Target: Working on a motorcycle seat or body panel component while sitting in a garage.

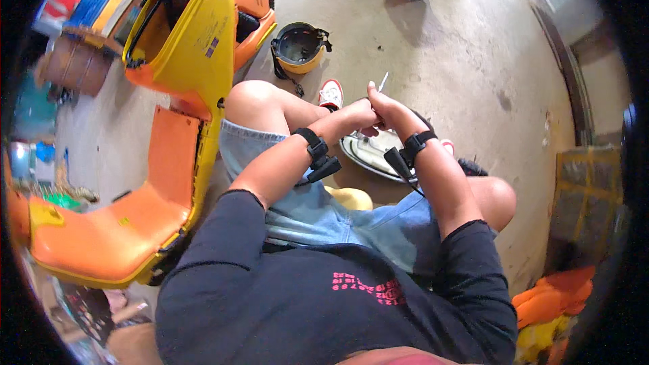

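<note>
Touching each other, left hand [363, 114] curled, right hand [387, 106] by slim rod [383, 82], grips unclear.

A broad piece [367, 152] with a curved edge, pale on its face and dark along the rim, sits below the right hand [387, 105], partly hidden from me. Past that hand juts a slender, light-coloured rod [383, 82], slanting, its near end out of sight.

Round piece [370, 153]: off-white, dark rim. Bodywork panel [193, 47]: yellow, orange lower down. Seat [108, 236]: orange. Helmet [298, 51]: yellow, black inside. Shirt [297, 297]: black, pinkish-red print. Shorts [324, 216]: faded blue. Shoe [331, 94]: white, red edging.
</note>
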`<state>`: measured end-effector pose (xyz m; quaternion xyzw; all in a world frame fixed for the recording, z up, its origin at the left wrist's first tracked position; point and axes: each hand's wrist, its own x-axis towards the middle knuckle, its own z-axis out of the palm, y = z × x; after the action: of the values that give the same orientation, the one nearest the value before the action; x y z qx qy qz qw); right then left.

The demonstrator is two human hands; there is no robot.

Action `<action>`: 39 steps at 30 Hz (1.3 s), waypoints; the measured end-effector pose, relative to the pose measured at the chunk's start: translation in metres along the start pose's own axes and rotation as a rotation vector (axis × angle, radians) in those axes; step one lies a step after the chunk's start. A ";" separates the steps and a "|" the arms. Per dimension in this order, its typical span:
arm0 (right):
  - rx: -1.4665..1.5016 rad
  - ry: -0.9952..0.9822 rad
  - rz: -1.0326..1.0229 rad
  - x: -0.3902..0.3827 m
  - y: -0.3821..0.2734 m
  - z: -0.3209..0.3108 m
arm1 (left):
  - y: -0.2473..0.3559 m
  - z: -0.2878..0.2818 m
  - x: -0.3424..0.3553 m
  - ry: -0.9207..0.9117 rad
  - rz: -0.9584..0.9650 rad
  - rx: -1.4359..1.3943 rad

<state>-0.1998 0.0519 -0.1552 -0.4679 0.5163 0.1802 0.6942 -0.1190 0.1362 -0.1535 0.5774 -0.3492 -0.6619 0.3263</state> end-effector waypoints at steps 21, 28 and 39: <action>-0.956 0.403 -0.432 -0.041 0.014 0.010 | 0.028 -0.013 -0.009 0.712 0.410 0.801; -1.497 0.309 -0.506 -0.043 -0.005 -0.008 | 0.026 -0.011 -0.015 0.199 0.151 0.354; -1.417 0.806 -0.615 -0.064 0.008 0.005 | 0.023 -0.025 -0.015 0.611 0.574 1.248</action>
<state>-0.2285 0.0747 -0.1022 -0.9365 0.3398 0.0843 0.0217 -0.0912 0.1339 -0.1281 0.6996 -0.6902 -0.0401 0.1803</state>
